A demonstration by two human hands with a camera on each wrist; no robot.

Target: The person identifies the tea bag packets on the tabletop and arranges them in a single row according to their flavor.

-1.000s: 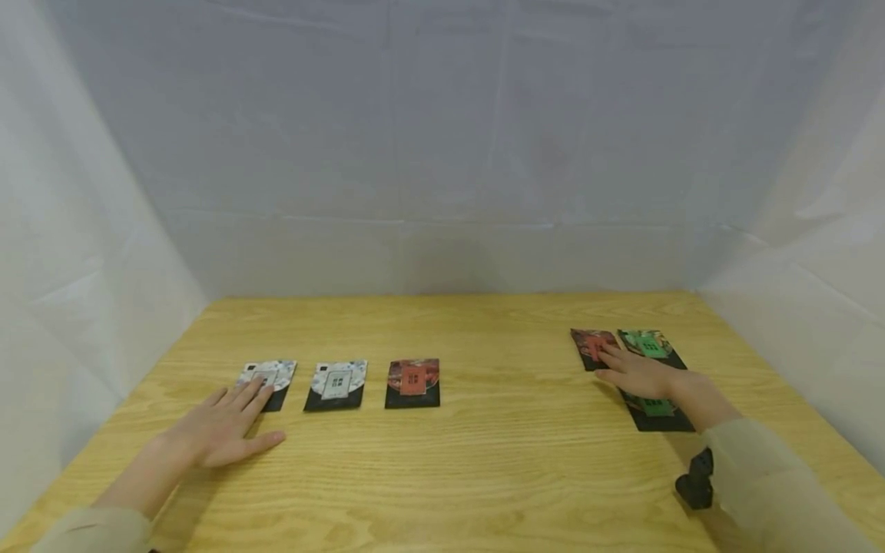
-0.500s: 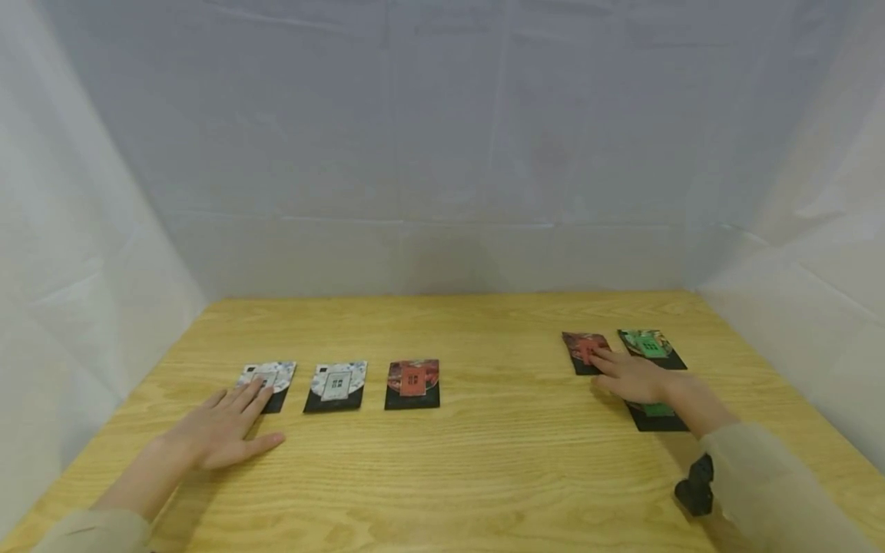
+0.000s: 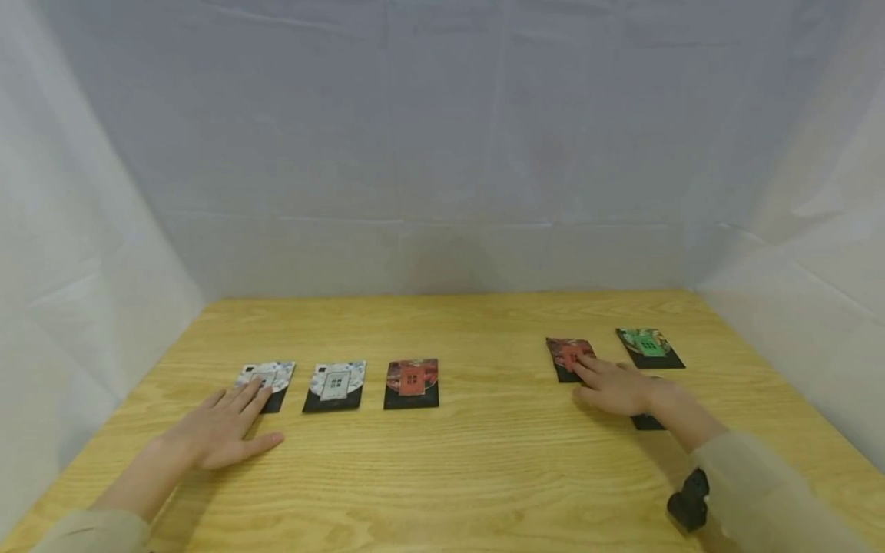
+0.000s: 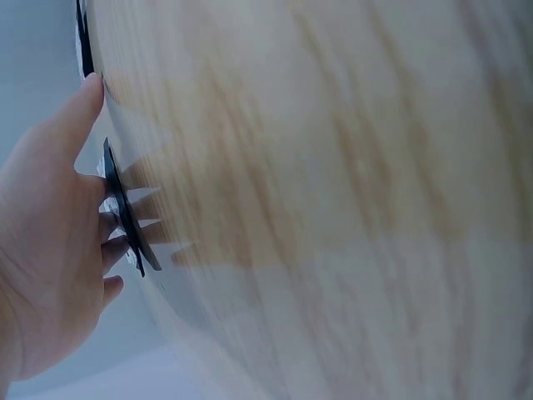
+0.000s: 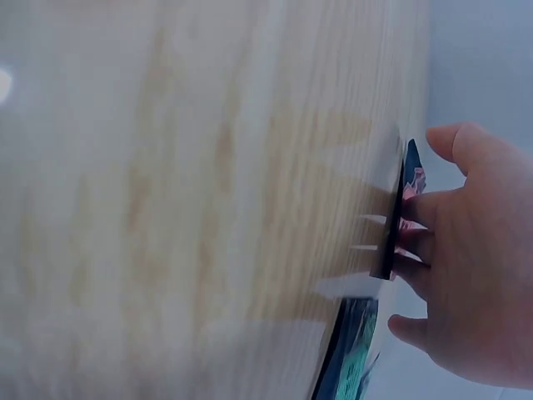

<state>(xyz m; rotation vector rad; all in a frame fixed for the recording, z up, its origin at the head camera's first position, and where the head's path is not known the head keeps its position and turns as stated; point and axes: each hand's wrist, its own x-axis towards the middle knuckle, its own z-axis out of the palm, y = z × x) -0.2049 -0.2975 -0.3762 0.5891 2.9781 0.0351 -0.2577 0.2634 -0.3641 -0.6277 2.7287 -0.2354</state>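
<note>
My left hand [image 3: 224, 432] lies with fingers spread on a flat white-and-black packet [image 3: 282, 375] at the left. A second white-and-black packet [image 3: 335, 385] sits beside it, and a red-and-black packet [image 3: 411, 384] follows to the right. On the right side, the fingertips of my right hand [image 3: 615, 388] rest on another red-and-black packet [image 3: 561, 355], which is slightly turned. Behind that hand is a green-and-black packet [image 3: 648, 347]. The forearm mostly covers another packet [image 3: 647, 422]; green shows on a packet [image 5: 354, 358] in the right wrist view.
The packets lie flat on a wooden table [image 3: 442, 476]. White sheeting [image 3: 442, 153] hangs behind it and along both sides. A black device [image 3: 690, 499] is strapped at the right wrist.
My right hand has slid the red packet left and slightly toward me, away from the green ones. The left hand and the three packets at the left have stayed in place.
</note>
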